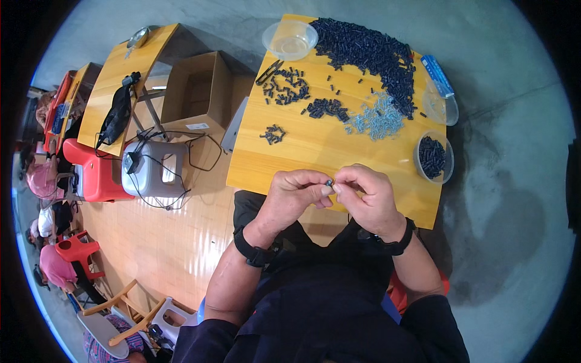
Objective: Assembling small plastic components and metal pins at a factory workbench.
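Note:
My left hand (295, 196) and my right hand (370, 196) meet fingertip to fingertip over the near edge of the yellow table (266, 164). Between the left thumb and forefinger sits a small dark piece (329, 183), cylinder-like. The right fingers pinch close against it; whatever they hold is hidden by the fingertips. Beyond the hands lies a heap of small pale blue-grey parts (378, 118). A large heap of short dark cylinders (366, 51) covers the far right of the table. Smaller groups of dark cylinders (327, 109) lie left of the pale parts.
A clear round bowl (290, 54) stands at the far left corner. A tub of dark cylinders (432, 158) sits at the right edge, near another clear container (449, 112) and a blue box (437, 75). Black pliers-like tool (269, 72) lies left. An open carton (196, 91) and stools (154, 172) stand leftward.

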{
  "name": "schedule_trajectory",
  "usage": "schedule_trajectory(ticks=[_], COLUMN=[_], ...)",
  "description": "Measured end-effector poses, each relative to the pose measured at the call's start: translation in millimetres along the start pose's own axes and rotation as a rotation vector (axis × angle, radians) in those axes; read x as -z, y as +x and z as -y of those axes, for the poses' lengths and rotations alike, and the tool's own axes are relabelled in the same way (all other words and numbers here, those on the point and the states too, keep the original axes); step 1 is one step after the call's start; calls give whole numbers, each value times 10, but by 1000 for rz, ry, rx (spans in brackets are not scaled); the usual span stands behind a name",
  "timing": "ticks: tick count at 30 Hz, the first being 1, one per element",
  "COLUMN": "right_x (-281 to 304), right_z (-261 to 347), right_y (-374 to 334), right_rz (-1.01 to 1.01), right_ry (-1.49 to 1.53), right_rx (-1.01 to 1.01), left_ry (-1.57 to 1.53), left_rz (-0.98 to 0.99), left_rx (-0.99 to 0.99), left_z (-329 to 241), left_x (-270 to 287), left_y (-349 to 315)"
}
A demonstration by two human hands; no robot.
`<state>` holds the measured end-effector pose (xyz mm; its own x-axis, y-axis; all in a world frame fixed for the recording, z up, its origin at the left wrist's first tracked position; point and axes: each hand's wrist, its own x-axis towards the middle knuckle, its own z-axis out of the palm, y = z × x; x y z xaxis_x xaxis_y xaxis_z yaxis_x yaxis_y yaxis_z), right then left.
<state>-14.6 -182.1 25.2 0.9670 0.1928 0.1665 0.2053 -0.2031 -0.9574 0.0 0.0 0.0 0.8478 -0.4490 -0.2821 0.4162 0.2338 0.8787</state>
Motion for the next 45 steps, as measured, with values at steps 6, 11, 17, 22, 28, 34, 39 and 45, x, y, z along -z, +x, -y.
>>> schedule_trajectory(ticks=[6, 11, 17, 22, 28, 34, 39, 45], right_x=[-34, -23, -27, 2, -11, 16, 26, 10], right_z=[7, 15, 39, -1, -55, -29, 11, -15], right_y=[7, 32, 42, 5, 29, 68, 72, 45], right_rz=[27, 56, 79, 122, 68, 79, 113, 52], right_ry=[-98, -157, -199, -235, -151, -192, -291, -202], right_rx=[140, 210, 229, 220, 205, 240, 328, 254], left_ry=[49, 46, 50, 73, 21, 27, 27, 7], left_rz=[4, 10, 18, 36, 44, 34, 49, 67], left_rx=[-17, -1, -12, 1, -15, -28, -39, -63], left_z=[-19, -13, 17, 35, 43, 36, 37, 35], left_x=[28, 43, 64, 74, 82, 79, 83, 69], left_y=[-50, -53, -35, -31, 12, 29, 40, 53])
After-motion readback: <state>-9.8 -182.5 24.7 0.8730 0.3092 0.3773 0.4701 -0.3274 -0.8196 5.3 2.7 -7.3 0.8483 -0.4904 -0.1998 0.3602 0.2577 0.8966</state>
